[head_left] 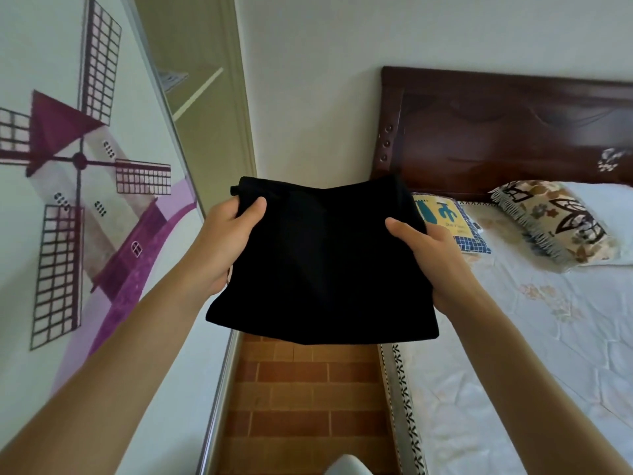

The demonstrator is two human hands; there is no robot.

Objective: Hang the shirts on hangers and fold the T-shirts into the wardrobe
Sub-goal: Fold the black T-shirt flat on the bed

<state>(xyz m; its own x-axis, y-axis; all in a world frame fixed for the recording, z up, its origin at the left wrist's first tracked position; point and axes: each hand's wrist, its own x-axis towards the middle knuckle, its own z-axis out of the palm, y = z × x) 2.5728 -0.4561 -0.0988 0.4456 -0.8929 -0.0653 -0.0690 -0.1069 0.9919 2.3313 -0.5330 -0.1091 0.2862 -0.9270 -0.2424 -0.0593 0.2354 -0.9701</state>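
The left hand (227, 234) grasps the left edge of a folded black T-shirt (322, 262), thumb lying flat on top of the cloth and the other fingers hidden underneath. The right hand (428, 258) grasps the right edge the same way, thumb on top and pointing inward, fingers tucked below. Between the two hands the T-shirt is held out flat in the air, above a strip of brick-patterned floor (301, 406) that runs between the wardrobe and the bed. The shirt is a compact, roughly rectangular bundle of matte, soft fabric; its near edge sags a little.

At the left stands the wardrobe, its sliding door (85, 200) smooth and pale, printed with a purple windmill. Past the door's edge the wardrobe is open, and a pale shelf (198, 90) shows inside; what lies on it is too blurred to tell.

At the right, the bed (513, 354) carries a pale quilted cover with a faint floral print. A dark, glossy carved wooden headboard (496, 132) stands against the wall. Near it lie a small blue-and-yellow checked cushion (448, 224) and a fringed, patterned pillow (551, 221).
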